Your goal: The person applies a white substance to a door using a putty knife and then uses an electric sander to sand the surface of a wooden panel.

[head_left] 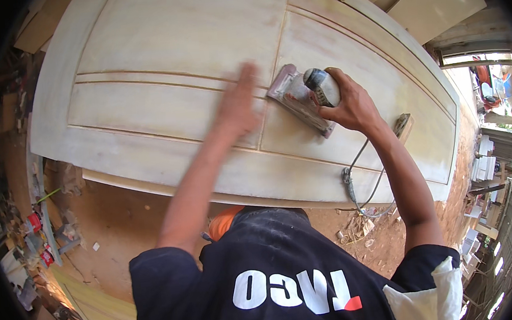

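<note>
A pale, whitish-coated panelled door [179,27] with grooved brown lines lies flat in front of me. My right hand [351,104] wraps round the rounded grip of an electric sander [302,99]. The sander's long rectangular pad rests on the door, tilted across a groove near the middle. To its left, my left hand [241,104] is blurred by motion over the door, its fingers stretched out and nothing in them. Whether that palm touches the surface I cannot tell.
A dark cable [349,180] loops over the door's near edge, right of centre. A small wooden block [405,127] lies on the door beside my right forearm. Boards [439,4] lean at the far right. Cluttered items [42,237] stand at left above brown ground.
</note>
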`<action>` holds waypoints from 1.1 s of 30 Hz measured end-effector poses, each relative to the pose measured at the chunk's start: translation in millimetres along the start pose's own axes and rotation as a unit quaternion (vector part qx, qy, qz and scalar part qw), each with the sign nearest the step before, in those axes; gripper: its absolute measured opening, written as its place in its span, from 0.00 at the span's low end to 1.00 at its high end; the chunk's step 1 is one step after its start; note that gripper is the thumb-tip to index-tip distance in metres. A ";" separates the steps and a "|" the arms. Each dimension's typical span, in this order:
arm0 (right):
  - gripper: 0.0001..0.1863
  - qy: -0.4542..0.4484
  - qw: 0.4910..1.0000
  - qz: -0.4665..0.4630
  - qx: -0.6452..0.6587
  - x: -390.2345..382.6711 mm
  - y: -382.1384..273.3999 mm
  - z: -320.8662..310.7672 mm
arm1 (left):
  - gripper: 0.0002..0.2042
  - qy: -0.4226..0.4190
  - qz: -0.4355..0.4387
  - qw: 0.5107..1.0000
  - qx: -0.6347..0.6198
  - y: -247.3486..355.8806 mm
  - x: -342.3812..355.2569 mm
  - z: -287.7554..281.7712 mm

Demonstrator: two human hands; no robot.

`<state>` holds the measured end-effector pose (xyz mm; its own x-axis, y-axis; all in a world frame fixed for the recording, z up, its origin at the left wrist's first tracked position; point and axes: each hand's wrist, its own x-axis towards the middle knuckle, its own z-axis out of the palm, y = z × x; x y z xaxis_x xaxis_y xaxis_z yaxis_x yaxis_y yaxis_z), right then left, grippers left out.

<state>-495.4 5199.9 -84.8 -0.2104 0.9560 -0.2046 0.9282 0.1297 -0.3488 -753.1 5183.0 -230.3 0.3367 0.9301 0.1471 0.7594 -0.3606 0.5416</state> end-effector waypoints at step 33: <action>0.41 -0.011 0.987 -0.139 -0.073 114.1 -23.6 -14.6 | 0.43 0.147 -0.350 0.876 0.298 -143.9 5.3 -48.8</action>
<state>-536.9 5309.8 -86.5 -0.4693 0.8719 -0.1399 0.8671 0.4250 -0.2599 -887.7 5243.2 -267.1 -0.4179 0.8849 0.2057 0.9082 0.4130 0.0684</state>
